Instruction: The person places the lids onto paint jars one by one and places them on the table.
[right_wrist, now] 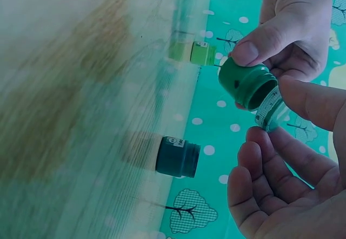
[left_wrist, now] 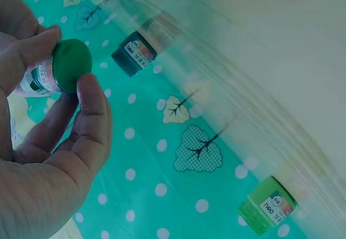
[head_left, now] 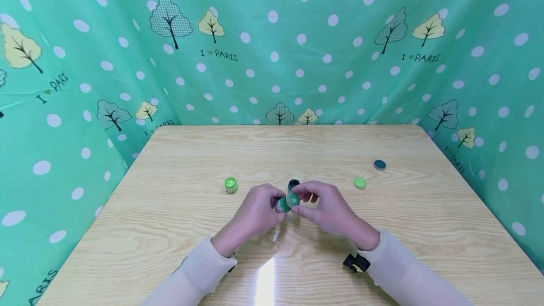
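Observation:
Over the middle of the table, my left hand grips a small green paint jar by its body, tilted on its side. My right hand pinches the jar's lid between thumb and fingers. The lid stands at an angle to the jar's mouth, and a dark gap shows between them in the right wrist view. Just behind the hands is a dark teal paint jar, uncapped and upright. A light green paint jar, with its top off, stands to the left.
Right of the hands, a light green lid and a dark teal lid lie on the wooden table. A polka-dot curtain surrounds the table at the back and sides.

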Demonstrator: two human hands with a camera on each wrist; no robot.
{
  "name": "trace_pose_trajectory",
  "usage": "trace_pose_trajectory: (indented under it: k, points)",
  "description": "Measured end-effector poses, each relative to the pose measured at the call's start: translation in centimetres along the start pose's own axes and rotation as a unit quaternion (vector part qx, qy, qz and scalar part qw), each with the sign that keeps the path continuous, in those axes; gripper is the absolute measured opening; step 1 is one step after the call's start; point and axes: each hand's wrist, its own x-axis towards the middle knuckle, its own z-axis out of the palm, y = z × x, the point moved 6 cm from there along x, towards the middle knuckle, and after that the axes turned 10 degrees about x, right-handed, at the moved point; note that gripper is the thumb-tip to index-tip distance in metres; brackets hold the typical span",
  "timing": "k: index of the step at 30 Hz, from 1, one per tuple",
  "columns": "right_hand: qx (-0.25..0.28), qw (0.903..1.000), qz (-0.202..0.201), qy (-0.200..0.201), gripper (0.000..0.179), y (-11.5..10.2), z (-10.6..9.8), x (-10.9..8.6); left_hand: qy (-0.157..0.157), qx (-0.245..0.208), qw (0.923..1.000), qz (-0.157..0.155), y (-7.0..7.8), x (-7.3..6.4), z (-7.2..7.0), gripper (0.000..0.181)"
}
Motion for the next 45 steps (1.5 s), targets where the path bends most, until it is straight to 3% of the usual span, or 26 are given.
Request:
trace_pose_trajectory:
  k: [29,45]
  points:
    - [-0.010,0.9997,-0.016,-0.013,0.036,0.27,0.52,0.00,0.002,0.002,0.9998,0.018,0.29,0.15,0.12,0.023]
    - [-0.017,0.9997,-0.012,-0.011,0.038,0.26,0.43,-0.04,-0.003,0.003,0.9999,0.011,0.39,0.11,0.23,0.021]
